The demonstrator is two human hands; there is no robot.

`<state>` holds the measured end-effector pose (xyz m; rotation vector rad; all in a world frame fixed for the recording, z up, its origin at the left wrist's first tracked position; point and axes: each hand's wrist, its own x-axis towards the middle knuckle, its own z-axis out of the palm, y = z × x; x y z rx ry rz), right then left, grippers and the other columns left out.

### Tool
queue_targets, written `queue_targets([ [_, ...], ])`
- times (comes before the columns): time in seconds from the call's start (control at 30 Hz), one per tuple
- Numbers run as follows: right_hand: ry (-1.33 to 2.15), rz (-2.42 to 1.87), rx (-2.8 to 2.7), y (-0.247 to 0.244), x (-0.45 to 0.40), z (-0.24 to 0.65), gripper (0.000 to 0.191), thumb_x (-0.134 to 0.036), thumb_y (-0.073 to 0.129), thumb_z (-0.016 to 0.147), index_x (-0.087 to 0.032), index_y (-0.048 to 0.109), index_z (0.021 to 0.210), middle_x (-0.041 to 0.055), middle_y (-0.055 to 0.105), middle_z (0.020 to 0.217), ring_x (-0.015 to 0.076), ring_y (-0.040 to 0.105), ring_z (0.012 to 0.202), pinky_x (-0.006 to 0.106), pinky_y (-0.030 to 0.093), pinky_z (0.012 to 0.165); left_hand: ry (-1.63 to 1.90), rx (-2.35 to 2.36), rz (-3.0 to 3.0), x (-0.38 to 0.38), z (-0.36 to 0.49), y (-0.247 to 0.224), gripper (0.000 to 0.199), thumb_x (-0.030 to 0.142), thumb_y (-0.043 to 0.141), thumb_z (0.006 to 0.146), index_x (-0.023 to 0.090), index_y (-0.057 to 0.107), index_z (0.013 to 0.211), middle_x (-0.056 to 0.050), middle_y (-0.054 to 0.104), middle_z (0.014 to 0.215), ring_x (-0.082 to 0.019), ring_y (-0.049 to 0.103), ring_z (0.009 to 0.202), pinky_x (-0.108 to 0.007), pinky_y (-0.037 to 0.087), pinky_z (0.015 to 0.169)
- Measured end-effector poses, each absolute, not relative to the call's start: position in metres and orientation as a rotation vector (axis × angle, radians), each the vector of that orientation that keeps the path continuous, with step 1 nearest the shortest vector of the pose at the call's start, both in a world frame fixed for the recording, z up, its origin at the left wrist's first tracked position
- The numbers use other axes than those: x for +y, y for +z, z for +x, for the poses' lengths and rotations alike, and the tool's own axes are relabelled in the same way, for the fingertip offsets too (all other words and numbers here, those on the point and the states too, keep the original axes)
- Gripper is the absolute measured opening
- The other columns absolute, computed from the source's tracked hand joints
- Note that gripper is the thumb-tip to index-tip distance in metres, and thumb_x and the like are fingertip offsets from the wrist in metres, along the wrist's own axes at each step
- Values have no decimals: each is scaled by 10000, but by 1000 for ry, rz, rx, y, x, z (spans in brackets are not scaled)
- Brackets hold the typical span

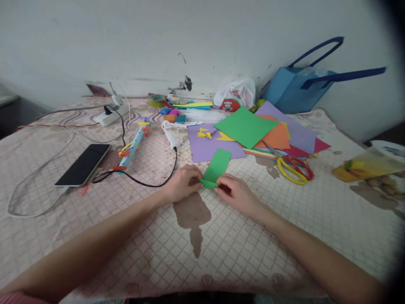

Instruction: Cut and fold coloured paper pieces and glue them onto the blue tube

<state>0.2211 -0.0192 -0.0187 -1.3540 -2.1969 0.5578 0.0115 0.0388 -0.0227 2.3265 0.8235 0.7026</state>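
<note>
A narrow green strip [217, 164] lies on the patterned tablecloth, its near end folded or rolled up. My left hand [185, 183] pinches the left corner of that near end. At the right corner, my right hand [236, 192] has its fingers closed on the same strip. The strip's far end reaches a purple sheet [202, 150] that carries yellow scraps [204, 134]. Behind it, a larger green sheet [245, 126] rests on orange and purple sheets. A white glue gun [169, 136] with a black cord lies beyond my left hand.
Scissors with yellow and red handles [295, 169] lie at the right, near a tilted plastic cup [363, 164]. A phone [84, 165] and power strip [112, 115] are at the left. A decorated light-blue strip [132, 147] lies near the phone. A blue bag [294, 89] stands behind.
</note>
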Motion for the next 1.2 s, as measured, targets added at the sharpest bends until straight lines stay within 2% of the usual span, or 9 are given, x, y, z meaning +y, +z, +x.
queue_targets([
  [0.07, 551, -1395, -2182, -19, -19, 220, 145, -179, 518, 820, -200, 448, 695, -17, 490, 701, 128, 482, 658, 246, 342, 594, 670, 844, 2291, 41, 12, -21, 89, 198, 621, 771, 150, 612, 697, -46, 629, 855, -140, 565, 781, -270, 452, 727],
  [0.23, 619, -1447, -2096, -17, -19, 218, 82, -239, 530, 839, -202, 486, 781, -26, 525, 680, 119, 477, 604, 241, 338, 562, 613, 866, 2287, 44, 14, -16, 124, 200, 627, 754, 144, 592, 649, -41, 619, 836, -124, 550, 726, -236, 435, 639],
  [0.37, 562, -1475, -2116, -18, -17, 217, 150, -200, 501, 850, -199, 472, 703, -12, 538, 685, 129, 501, 637, 247, 352, 579, 611, 884, 2303, 43, 16, -12, 131, 190, 618, 760, 146, 582, 642, -42, 617, 824, -132, 556, 747, -248, 444, 667],
  [0.7, 482, -1559, -2167, -22, -16, 215, 158, -190, 513, 839, -205, 432, 704, -6, 535, 705, 137, 511, 644, 256, 346, 581, 640, 1001, 2370, 40, 19, -13, 142, 178, 626, 747, 160, 554, 626, -29, 595, 757, -164, 554, 785, -310, 455, 749],
  [0.83, 469, -1560, -2170, -22, -16, 215, 157, -176, 512, 833, -206, 428, 704, -5, 537, 708, 139, 514, 649, 257, 350, 587, 722, 1069, 2231, 38, 17, -13, 44, 187, 594, 782, 154, 582, 755, -34, 624, 780, -160, 579, 779, -293, 465, 723],
  [0.93, 471, -1554, -2165, -21, -15, 215, 158, -174, 508, 833, -207, 430, 699, -6, 534, 695, 136, 510, 635, 256, 350, 580, 861, 1159, 1992, 39, 12, -11, 149, 198, 447, 882, 159, 580, 936, -22, 642, 774, -124, 597, 710, -248, 466, 658],
  [1.0, 474, -1554, -2164, -21, -16, 214, 157, -177, 505, 834, -207, 431, 700, -6, 534, 693, 136, 511, 634, 257, 352, 580, 884, 1214, 1951, 40, 8, -9, 188, 213, 405, 907, 159, 579, 954, 7, 597, 670, -102, 553, 605, -224, 438, 591],
  [1.13, 481, -1568, -2154, -22, -16, 214, 150, -175, 501, 834, -209, 436, 702, -4, 537, 696, 137, 514, 631, 256, 355, 575, 873, 1306, 2066, 39, 5, -6, 177, 329, 545, 858, 159, 581, 889, 70, 430, 497, -81, 411, 459, -206, 340, 467],
  [1.2, 488, -1566, -2148, -22, -17, 214, 139, -168, 501, 827, -210, 441, 708, -1, 542, 700, 137, 517, 626, 254, 358, 568, 886, 1296, 2175, 36, 7, -7, 211, 347, 648, 785, 163, 589, 870, 59, 477, 531, -89, 460, 503, -214, 377, 498],
])
